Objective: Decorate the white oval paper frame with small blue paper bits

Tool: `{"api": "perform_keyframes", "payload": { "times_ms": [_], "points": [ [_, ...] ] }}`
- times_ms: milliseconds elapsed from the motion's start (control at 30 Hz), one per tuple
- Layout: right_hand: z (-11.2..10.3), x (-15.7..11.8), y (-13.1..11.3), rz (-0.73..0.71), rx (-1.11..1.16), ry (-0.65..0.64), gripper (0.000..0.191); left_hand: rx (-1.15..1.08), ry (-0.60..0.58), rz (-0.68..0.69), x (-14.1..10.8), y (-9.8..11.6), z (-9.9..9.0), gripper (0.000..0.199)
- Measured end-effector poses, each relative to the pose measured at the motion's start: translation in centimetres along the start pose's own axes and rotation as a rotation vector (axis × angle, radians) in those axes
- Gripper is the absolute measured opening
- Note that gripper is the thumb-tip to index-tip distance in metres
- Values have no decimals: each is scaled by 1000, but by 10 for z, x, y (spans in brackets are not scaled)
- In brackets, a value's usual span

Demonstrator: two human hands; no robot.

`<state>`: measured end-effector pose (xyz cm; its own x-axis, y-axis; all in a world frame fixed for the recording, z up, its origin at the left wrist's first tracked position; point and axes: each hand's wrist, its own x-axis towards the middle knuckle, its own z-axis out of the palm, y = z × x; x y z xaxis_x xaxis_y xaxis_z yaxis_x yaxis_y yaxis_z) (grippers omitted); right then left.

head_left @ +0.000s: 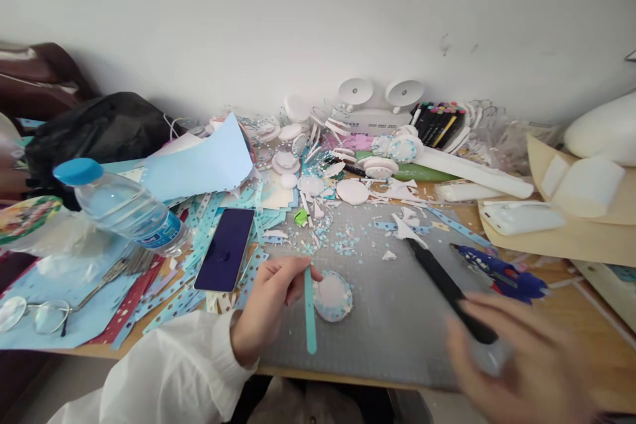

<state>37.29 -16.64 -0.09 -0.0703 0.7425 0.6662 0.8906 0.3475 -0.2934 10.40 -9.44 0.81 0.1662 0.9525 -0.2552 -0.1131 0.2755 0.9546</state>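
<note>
My left hand is closed, pinching the upper end of a narrow teal strip with a rounded lower end. Right beside the strip, a round pale disc edged with blue and white flakes lies on the grey cutting mat. My right hand is smeared by motion at the grey end of a long black-handled tool. Thumb and fingers are on either side of that end; I cannot tell how firmly they grip. White scraps lie at the tool's far tip, so its kind is unclear.
A blue glue gun lies right of the tool. A phone, a tilted water bottle and glasses are at left. White discs, paper flakes and a holder of markers crowd the back.
</note>
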Motion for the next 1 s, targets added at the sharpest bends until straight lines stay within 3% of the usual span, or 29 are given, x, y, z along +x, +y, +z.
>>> {"api": "perform_keyframes", "payload": {
  "times_ms": [67,133,233,400,467,533,633,700,833,1000],
  "points": [
    [20,12,-34,-327,87,17,19,-30,-5,-5,-6,2,8,36],
    [39,23,-57,-470,177,-30,22,-61,-35,-20,-11,0,16,36],
    [57,36,-71,-622,257,-35,26,-86,-69,-43,-14,-3,22,40],
    [59,48,-64,-733,268,60,24,34,-78,-53,-15,0,23,52],
    [62,49,-58,-676,355,59,19,148,-102,-47,-15,3,20,51],
    [66,49,-51,-461,493,64,19,292,-87,38,-15,3,14,45],
    [77,50,-37,-10,707,83,16,595,-30,358,-15,-3,0,26],
    [86,50,-28,172,809,57,8,800,-43,528,-12,-12,-7,38],
    [99,46,-16,291,919,-76,6,1012,-157,594,0,-30,-14,66],
    [99,43,-15,321,966,-147,9,1002,-241,649,12,-38,-13,55]
  ]
}}
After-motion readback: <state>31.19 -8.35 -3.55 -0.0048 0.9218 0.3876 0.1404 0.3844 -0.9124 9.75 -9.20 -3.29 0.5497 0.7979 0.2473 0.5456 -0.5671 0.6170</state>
